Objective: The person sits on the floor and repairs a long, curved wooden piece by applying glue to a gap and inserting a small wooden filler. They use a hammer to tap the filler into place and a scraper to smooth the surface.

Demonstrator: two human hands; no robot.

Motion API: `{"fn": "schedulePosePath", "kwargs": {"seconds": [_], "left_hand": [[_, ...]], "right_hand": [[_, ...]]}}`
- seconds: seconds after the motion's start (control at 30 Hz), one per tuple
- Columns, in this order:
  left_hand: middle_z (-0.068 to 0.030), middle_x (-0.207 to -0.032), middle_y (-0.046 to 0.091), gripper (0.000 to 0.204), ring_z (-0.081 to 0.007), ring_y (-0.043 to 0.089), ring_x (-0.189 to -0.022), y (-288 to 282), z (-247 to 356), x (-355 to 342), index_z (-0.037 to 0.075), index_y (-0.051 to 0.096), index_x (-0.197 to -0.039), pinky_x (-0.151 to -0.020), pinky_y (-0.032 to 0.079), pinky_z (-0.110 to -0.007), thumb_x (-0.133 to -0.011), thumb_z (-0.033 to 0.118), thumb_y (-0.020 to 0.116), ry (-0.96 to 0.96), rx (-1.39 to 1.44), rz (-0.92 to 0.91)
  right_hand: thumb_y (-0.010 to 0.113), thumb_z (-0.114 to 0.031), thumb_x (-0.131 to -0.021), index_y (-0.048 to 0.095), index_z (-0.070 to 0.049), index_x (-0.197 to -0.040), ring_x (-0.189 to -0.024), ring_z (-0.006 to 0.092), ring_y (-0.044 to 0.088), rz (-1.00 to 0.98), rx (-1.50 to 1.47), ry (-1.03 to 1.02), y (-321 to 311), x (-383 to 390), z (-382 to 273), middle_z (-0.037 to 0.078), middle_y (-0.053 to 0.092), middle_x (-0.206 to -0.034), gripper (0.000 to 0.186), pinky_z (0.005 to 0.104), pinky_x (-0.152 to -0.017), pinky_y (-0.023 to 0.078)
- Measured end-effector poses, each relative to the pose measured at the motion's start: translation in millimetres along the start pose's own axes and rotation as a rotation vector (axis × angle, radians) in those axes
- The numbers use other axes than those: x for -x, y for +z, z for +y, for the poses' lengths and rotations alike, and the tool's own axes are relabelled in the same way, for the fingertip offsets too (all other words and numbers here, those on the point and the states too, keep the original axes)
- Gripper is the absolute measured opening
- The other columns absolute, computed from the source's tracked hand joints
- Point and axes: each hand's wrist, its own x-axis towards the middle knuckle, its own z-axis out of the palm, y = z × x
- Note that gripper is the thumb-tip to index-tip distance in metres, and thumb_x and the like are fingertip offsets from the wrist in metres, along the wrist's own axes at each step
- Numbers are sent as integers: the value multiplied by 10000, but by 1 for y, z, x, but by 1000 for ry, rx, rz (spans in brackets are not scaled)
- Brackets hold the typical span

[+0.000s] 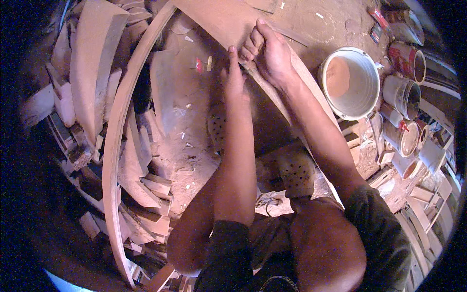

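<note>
Wide fisheye view, looking down past a person's bent knees [331,243] & dark sleeves [374,228] at two bare hands, upper centre. The long, curved wooden board [221,19] runs from the top edge down toward lower R, passing under the R forearm [311,114].

The R hand [272,56] is on the board, fingers curled in near its inner edge, thumb pointing up; can't tell whether they're clamped on the wood or on sth small. The L hand [234,80] is just beside that same edge, thumb up, other fingers mostly hidden (a bit blurred, too), so its grip can't be told. The two hands are near each other, w/ a small gap btwn them.

On the L, a thin bent wooden strip [110,151] arcs from top to bottom; beyond it, a heap of cut wood pieces [90,63]. To the R of the board: a white bucket [367,97] w/ tan material [339,78] inside, then a row of tubs & tins [401,95], incl. a red-tipped bottle [392,116]. The dusty floor [335,24] has pale scraps & a small red item [199,65]. Perforated footwear [296,170] shows below the forearms.
</note>
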Motion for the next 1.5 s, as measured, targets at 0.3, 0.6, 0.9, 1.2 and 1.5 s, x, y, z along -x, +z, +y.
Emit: {"fn": "schedulePosePath", "kwargs": {"seconds": [0.3,0.6,0.9,1.2,1.5], "left_hand": [[-59,-1279,565,574,-212,547,-1134,8,7,10,138,509,-1319,-922,434,-328,-926,555,544,-41,-43,47],[-174,-1234,573,742,-261,552,-1108,7,-1,7,-65,540,-1226,-931,449,-389,-859,572,639,92,72,15],[-210,-1340,492,918,-301,508,-1198,12,3,14,-115,419,-1321,-1004,416,-403,-811,606,673,47,27,71],[-254,-1425,410,1055,-325,437,-1287,3,-3,4,-123,320,-1402,-1080,346,-418,-791,679,630,37,-58,35],[-238,-1383,465,941,-311,458,-1273,13,7,15,-110,418,-1352,-1066,369,-418,-822,640,627,92,-62,68]], "right_hand": [[413,-331,-1026,405,-101,-649,-547,183,411,-17,0,-56,-2,1,0,45,398,-551,442,328,-560,385],[425,-333,-1026,434,-88,-648,-567,194,470,-30,24,-87,-5,-3,6,49,423,-569,451,338,-594,434],[414,-329,-1027,361,-125,-634,-525,146,326,71,15,-87,0,-3,1,1,331,-565,446,296,-534,316],[390,-239,-1026,340,-147,-627,-511,110,284,-189,-738,-7,-38,11,-49,-25,285,-566,412,277,-516,273],[384,-252,-1033,332,-148,-627,-517,106,283,-90,-645,-13,-41,23,-48,-24,285,-565,422,273,-518,279]]}}
